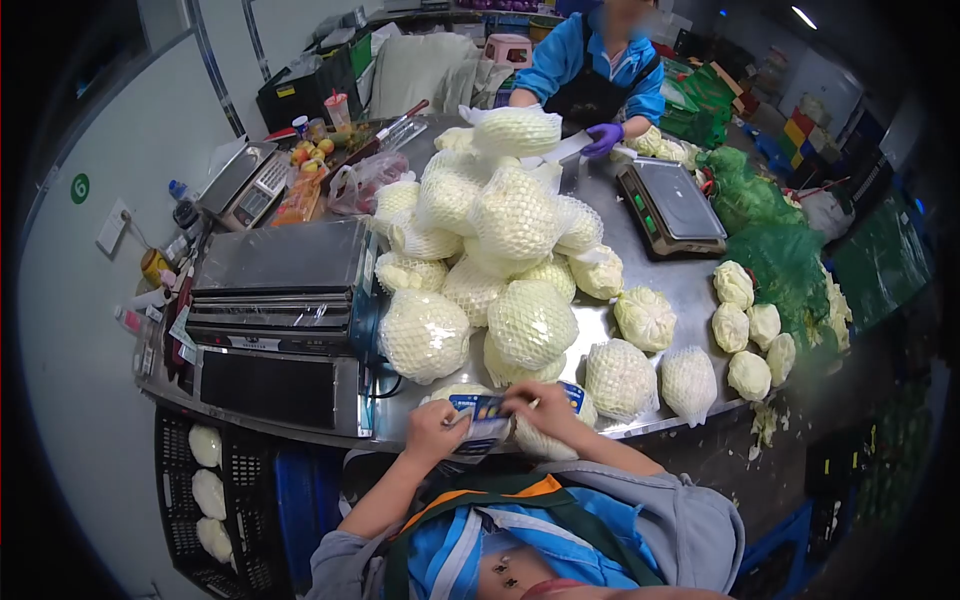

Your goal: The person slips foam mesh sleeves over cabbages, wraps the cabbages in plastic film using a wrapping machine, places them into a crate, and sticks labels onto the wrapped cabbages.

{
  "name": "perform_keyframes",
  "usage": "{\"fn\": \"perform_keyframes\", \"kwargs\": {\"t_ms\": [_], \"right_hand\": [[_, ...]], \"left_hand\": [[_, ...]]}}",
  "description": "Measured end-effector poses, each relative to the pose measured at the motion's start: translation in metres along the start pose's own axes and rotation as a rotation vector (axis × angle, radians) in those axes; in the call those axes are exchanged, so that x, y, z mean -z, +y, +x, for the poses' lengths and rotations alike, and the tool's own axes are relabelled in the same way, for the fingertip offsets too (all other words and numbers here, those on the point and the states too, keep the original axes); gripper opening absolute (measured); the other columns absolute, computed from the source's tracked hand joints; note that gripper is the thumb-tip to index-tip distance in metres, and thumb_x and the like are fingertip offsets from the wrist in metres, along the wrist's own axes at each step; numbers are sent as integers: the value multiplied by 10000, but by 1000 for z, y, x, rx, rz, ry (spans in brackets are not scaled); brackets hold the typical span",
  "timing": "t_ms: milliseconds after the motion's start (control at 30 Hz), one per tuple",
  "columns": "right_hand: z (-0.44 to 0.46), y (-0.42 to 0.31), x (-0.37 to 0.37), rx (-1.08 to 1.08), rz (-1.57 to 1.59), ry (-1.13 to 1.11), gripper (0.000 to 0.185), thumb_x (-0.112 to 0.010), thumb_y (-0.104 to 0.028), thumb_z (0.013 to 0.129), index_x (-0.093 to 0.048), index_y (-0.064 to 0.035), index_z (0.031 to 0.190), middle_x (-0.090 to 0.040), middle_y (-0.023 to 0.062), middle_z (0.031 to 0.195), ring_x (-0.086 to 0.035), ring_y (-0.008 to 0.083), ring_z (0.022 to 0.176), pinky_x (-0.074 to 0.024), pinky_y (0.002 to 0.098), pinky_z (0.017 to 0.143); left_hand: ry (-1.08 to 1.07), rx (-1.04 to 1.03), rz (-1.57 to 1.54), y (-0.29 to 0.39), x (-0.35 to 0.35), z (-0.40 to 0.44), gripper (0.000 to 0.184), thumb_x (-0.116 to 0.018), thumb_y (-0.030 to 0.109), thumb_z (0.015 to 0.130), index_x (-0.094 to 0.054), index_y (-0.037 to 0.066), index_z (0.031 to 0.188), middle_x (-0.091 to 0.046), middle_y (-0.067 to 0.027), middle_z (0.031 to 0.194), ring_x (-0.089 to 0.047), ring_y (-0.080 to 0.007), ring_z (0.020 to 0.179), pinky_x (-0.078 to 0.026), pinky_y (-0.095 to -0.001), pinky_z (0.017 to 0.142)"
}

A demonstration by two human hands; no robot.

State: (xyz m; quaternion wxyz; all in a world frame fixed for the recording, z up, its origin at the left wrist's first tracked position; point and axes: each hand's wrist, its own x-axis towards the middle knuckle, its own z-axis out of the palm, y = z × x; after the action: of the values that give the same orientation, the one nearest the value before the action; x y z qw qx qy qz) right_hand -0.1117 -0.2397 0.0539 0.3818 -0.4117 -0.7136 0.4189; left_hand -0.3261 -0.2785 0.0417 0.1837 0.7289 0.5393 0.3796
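My left hand is closed on the edge of a blue-and-white printed plastic sheet or bag at the table's near edge. My right hand has its fingers pinched at the sheet's other side; their tips are small and partly hidden. Under and beside my right hand lies a netted cabbage, with another bit of blue print near it. In front of both hands rises a pile of pale cabbages in white foam nets. More netted cabbages stand to the right.
A wrapping machine stands left, with a scale behind it. Another scale is at the right. Bare cabbages lie near green net sacks. Across the table, a person wears a purple glove. A black crate holds cabbages.
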Motion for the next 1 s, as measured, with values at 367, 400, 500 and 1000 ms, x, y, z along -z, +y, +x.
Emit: {"fn": "perform_keyframes", "kwargs": {"t_ms": [367,400,500,1000], "right_hand": [[133,101,98,-501,-687,247,647,-761,-444,596,-542,23,987,-625,190,872,-614,306,836,-472,383,736],[133,99,106,-600,-750,276,618,-729,-458,627,-550,19,977,-624,197,893,-612,310,857,-468,388,749],[122,83,83,-410,-475,264,487,-672,-356,722,-551,5,1026,-631,168,865,-619,255,818,-476,354,728],[48,-38,-78,213,-73,-476,144,-682,-100,745,-646,-32,867,-656,69,757,-623,136,661,-488,272,597]], "left_hand": [[16,150,-535,-8,4,-2,123,-608,-62,665,-555,49,660,-617,-89,764,-595,-220,728,-443,-333,707],[-7,-88,-189,-8,11,-2,125,-614,-55,631,-588,54,687,-608,-84,738,-586,-249,703,-435,-348,703],[-16,-35,-163,-14,21,-13,152,-615,-22,606,-620,54,737,-600,-91,732,-565,-296,695,-426,-363,699],[273,105,95,-32,55,-49,226,-625,-18,656,-425,8,553,-482,-82,546,-509,-244,523,-390,-314,523]]}}
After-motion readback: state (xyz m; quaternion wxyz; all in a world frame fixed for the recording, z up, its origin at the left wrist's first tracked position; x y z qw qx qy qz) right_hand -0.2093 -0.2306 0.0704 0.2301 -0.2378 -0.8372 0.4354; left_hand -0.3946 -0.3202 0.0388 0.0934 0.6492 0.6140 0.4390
